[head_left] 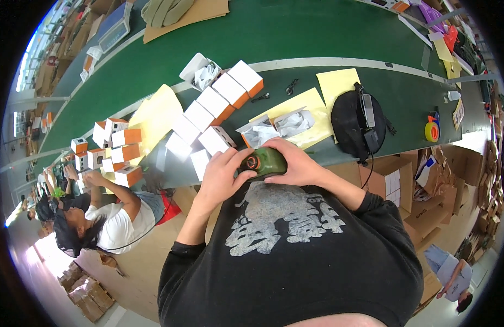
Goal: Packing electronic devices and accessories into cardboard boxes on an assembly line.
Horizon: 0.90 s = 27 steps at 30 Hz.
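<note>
Close to my chest, at the table's near edge, I hold a rounded dark green device [273,162] with a round black-and-orange part on its left end. My left hand [222,175] is closed around that left end, with the thumb and fingers by the round part. Over its top and right side, my right hand [295,162] is wrapped. Just beyond the device lies an open white-and-orange box [257,134] with white wrapping inside. Another crumpled white wrapping [293,123] sits beside it on a yellow sheet [319,121].
White-and-orange boxes [214,101] stand in a diagonal row to the left, with an opened box [201,72] behind. A black round bag [354,121] and yellow tape [431,132] lie right. Cartons [391,185] stand below the table. A co-worker [118,220] handles boxes at left.
</note>
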Tool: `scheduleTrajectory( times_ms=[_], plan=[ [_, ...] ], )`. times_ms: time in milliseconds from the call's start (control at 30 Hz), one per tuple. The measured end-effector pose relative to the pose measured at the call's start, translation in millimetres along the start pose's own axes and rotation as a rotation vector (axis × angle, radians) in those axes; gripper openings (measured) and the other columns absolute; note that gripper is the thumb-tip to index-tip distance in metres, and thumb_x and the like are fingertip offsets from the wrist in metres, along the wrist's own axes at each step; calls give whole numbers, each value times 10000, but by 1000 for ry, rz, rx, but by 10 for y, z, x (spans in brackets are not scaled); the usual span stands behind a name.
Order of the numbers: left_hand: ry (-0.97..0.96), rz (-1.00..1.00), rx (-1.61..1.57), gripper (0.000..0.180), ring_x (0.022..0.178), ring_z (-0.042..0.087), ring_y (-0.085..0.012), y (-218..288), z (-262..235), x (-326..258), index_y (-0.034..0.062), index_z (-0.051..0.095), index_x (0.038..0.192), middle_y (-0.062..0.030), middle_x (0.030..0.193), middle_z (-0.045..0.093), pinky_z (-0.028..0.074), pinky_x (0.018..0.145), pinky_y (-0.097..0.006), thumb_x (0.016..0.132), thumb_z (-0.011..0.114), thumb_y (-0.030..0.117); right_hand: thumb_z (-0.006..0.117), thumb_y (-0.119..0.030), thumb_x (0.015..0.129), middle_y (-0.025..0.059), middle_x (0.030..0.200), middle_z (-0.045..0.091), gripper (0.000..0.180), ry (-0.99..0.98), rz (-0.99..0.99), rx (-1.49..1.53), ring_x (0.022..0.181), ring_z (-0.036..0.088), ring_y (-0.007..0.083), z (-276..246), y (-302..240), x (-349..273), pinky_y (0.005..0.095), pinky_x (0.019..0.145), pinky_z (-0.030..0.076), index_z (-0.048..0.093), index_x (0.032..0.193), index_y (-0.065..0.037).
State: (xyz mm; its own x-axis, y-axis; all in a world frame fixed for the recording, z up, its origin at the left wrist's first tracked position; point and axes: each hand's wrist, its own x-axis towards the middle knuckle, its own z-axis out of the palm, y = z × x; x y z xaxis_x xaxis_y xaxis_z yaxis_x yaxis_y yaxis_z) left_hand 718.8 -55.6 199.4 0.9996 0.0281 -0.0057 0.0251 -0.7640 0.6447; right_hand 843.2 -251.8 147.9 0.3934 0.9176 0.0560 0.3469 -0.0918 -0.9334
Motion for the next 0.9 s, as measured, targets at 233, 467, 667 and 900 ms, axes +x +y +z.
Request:
scheduleTrajectory(
  times_ms=[233,467,667,900],
  plan=[
    [-26,304,283,412,747,553,-209,-9,150,19,56,582,1133,-32,849,549,429,669,-335,784,704,238,851,-199,647,136,1163,538,718,-43,126,90,1103,549,304,71,0,-103,366,918,463,467,1234,-49],
    [-104,427,293,368,762,557,-180,-34,107,81,60,567,1137,-21,856,540,415,686,-323,826,658,235,842,-178,646,128,1173,530,706,-53,48,31,1071,566,310,58,-32,-49,378,902,479,469,1234,-58],
    [-126,373,227,357,764,566,-193,-93,155,56,57,570,1103,-27,860,564,422,705,-323,807,667,233,838,-185,652,129,1178,525,713,-120,50,-11,1057,569,330,22,-25,-28,389,888,488,466,1250,-70],
    [-4,273,154,354,761,570,-231,-47,112,12,45,576,1069,-56,835,571,432,683,-331,770,696,192,831,-163,660,132,1175,529,701,-48,17,-37,1022,581,351,9,-141,28,385,845,506,466,1251,-74]
  ],
)
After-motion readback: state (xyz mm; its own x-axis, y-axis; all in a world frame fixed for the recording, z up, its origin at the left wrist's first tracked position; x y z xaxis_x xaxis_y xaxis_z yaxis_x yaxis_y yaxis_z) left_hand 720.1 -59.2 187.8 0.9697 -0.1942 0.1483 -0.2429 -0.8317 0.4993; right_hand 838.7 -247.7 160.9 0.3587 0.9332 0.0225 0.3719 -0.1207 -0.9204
